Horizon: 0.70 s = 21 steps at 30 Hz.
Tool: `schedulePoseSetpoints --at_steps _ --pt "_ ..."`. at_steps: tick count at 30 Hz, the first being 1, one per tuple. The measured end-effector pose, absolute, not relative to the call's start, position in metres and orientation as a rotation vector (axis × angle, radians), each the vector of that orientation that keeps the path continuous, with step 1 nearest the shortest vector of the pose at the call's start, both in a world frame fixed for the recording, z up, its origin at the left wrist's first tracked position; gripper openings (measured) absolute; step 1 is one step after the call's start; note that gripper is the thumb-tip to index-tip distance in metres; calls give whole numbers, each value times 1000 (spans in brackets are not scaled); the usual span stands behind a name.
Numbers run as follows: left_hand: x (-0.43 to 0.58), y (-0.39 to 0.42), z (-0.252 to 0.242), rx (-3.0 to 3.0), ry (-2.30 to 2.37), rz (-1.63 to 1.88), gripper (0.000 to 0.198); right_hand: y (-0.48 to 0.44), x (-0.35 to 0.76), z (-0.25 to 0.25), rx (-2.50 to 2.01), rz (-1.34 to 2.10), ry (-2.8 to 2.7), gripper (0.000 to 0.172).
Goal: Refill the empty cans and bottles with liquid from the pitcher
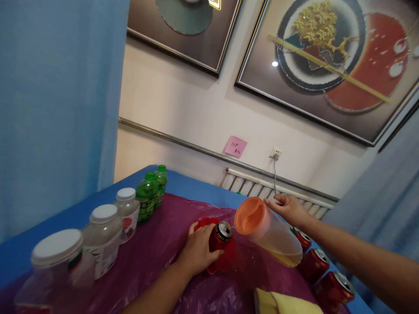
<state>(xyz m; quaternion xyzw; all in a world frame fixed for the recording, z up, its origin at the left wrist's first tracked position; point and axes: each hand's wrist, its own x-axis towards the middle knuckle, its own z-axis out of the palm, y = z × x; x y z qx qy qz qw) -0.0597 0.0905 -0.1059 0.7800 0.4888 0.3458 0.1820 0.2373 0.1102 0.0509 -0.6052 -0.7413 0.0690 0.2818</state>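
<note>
My left hand is wrapped round a red drink can that stands on a red funnel-like dish on the purple plastic sheet. My right hand grips the handle of a clear plastic pitcher with an orange lid. The pitcher is tilted towards the can, its orange lid close to the can's top. Yellowish liquid lies low in the pitcher's body.
Three more red cans stand at the right, behind the pitcher. Along the left runs a row of white-capped jars and two green bottles. A yellow cloth lies at the front. The table is blue, against a wall with a radiator.
</note>
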Motion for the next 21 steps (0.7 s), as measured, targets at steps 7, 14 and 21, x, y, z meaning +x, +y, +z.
schedulePoseSetpoints --at_steps 7,14,21 --pt "-59 92 -108 2198 1373 995 70 112 239 50 -1611 204 -1978 57" --pt "-60 92 -109 2201 1373 1003 70 112 241 50 -1622 208 -1990 58" --pt "-59 92 -109 2205 1373 1016 69 109 239 49 -1611 225 -1974 57"
